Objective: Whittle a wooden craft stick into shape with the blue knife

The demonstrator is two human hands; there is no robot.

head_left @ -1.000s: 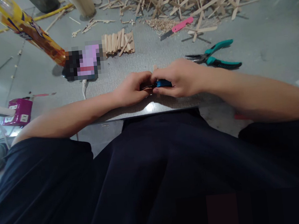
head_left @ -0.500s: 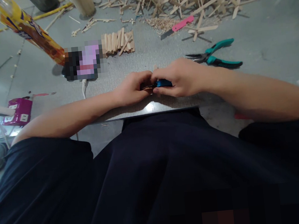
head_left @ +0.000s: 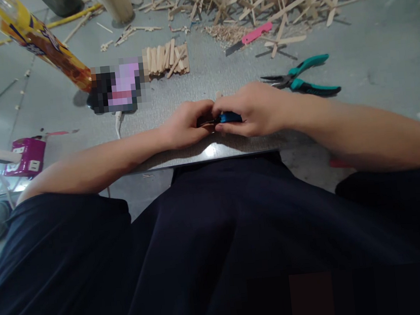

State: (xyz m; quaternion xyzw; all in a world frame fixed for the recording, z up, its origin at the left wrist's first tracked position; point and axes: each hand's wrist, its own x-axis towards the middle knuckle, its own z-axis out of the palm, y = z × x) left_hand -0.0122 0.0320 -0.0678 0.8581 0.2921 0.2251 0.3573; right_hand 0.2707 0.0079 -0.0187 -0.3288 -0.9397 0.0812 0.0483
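Over the feed I see my right grip clasping a blue tool near the tabletop's front edge. My left grip is curled beside the tool's dark tip; whether it grasps anything, I can't tell. Spread pliers lie just beyond the right grip, sticks beyond the left.

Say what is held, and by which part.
The right hand holds a tool by its blue handle; any hold by the left hand is unclear.
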